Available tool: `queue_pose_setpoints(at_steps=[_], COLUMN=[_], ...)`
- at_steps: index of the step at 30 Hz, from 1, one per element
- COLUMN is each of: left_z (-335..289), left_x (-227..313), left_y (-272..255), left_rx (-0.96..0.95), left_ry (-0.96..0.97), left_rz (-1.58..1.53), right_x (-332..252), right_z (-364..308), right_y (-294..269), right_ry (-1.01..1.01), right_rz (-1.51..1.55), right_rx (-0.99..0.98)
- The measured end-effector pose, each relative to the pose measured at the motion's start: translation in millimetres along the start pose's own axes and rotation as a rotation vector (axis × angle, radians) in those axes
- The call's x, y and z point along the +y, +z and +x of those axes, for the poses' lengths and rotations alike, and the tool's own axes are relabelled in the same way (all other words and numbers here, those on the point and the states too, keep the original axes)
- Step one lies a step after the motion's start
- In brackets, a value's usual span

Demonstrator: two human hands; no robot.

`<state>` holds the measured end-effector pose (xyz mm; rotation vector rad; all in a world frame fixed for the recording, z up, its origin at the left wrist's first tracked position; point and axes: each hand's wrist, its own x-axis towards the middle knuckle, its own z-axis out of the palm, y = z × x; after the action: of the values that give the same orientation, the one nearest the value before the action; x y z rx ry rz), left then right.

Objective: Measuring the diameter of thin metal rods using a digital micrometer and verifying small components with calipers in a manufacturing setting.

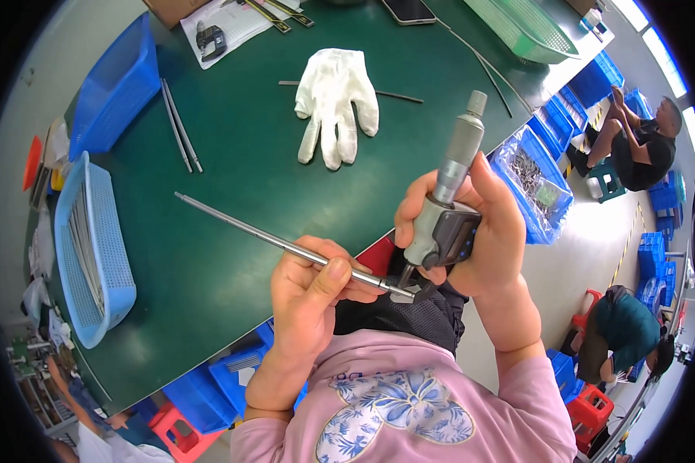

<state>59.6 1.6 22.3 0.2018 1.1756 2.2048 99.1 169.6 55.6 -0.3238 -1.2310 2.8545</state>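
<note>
My left hand [307, 297] is closed round a thin metal rod [243, 230], thumb on top. The rod slants from its far left tip down to the right. In my right hand [494, 231] is a digital micrometer [444, 208], its thimble pointing up and its dark display facing right. The rod's stepped near end lies at the micrometer's jaws, low between my hands; whether the jaws touch it I cannot tell. A white glove [337, 104] lies flat on the green table [232, 147], over another thin dark rod [400, 96].
Two rods [179, 127] lie at the left, near a blue bin [116, 92]. A light blue basket [123, 289] holds several rods. At the back are a caliper [269, 15], a phone [409, 11] and a green basket [529, 35]. A blue bin of metal parts [552, 216] stands right; two people sit beyond.
</note>
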Motion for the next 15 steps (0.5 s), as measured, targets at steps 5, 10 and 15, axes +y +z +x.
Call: queue_pose_setpoints(at_steps=[5, 10, 15], left_z=[-2.0, -3.6, -5.6], left_x=[-1.0, -1.8, -2.9], left_y=[1.0, 1.4, 0.7], left_rx=[0.001, -0.022, -0.031], left_ry=[0.014, 0.038, 0.066], left_rz=[-0.022, -0.012, 0.04], right_x=[3.8, 4.2, 7.7], right_z=[-0.5, -2.7, -2.4], right_y=[2.2, 5.1, 7.7], right_ry=[0.007, 0.02, 0.01], right_rz=[0.034, 0.048, 0.057], right_rx=[0.022, 0.05, 0.059])
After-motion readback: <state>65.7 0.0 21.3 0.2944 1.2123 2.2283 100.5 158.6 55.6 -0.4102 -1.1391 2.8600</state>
